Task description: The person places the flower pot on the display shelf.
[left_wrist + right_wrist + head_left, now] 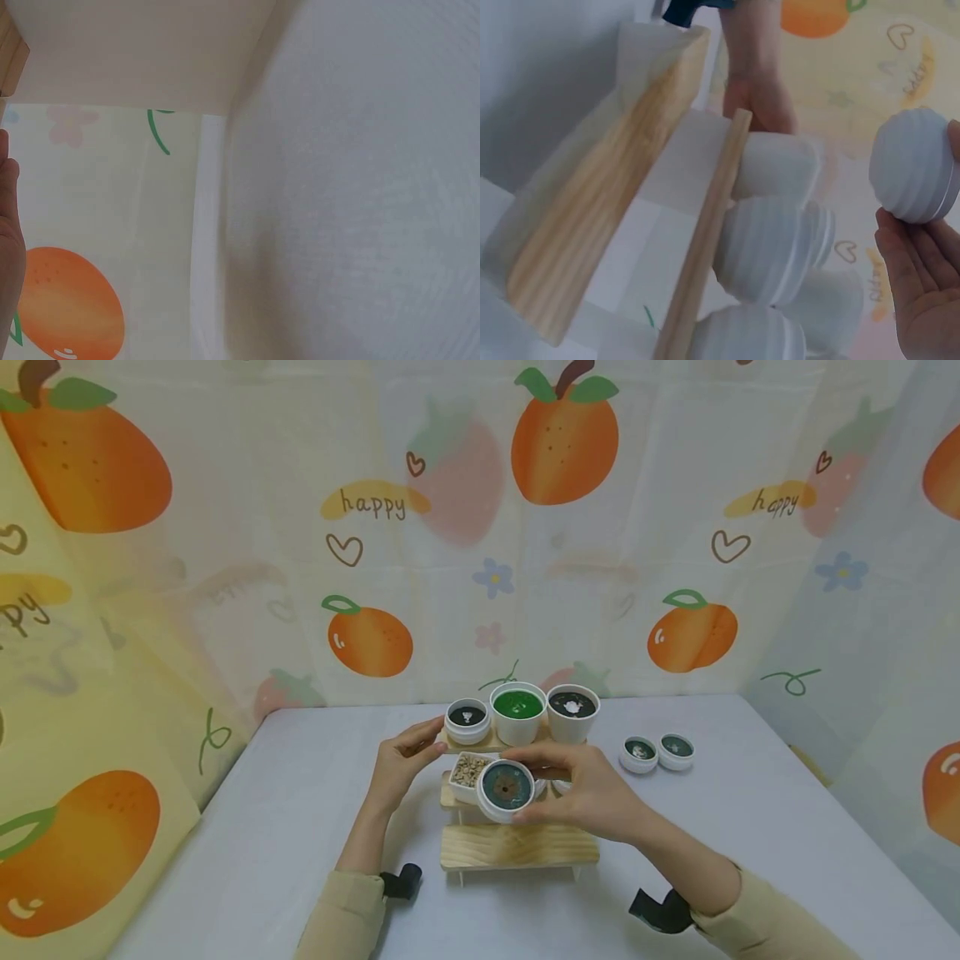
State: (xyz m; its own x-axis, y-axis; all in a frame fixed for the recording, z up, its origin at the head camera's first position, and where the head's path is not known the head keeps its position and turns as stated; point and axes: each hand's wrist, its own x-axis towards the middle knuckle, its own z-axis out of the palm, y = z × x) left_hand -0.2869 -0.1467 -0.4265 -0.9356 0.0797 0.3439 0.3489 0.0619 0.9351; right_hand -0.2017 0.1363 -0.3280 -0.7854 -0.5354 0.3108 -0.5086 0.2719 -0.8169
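My right hand (592, 789) grips a small ribbed white pot (506, 787) between thumb and fingers, in front of the middle step of a wooden tiered stand (521, 846). The pot's top faces the head camera and shows dark green with a brown centre. In the right wrist view its ribbed side (911, 166) shows, raised apart from the stand. At the left end of the top step, my left hand (401, 760) has its fingertips right beside another small white pot (467, 732) with a dark top. Only the edge of that hand shows in the left wrist view.
On the top step also stand a taller green-filled cup (519, 727) and a dark-filled cup (573, 727). A square dish of beige bits (468, 771) sits on the middle step. Two small pots (639, 764) stand on the white table, right of the stand. Behind hangs a fruit-print cloth (525, 568).
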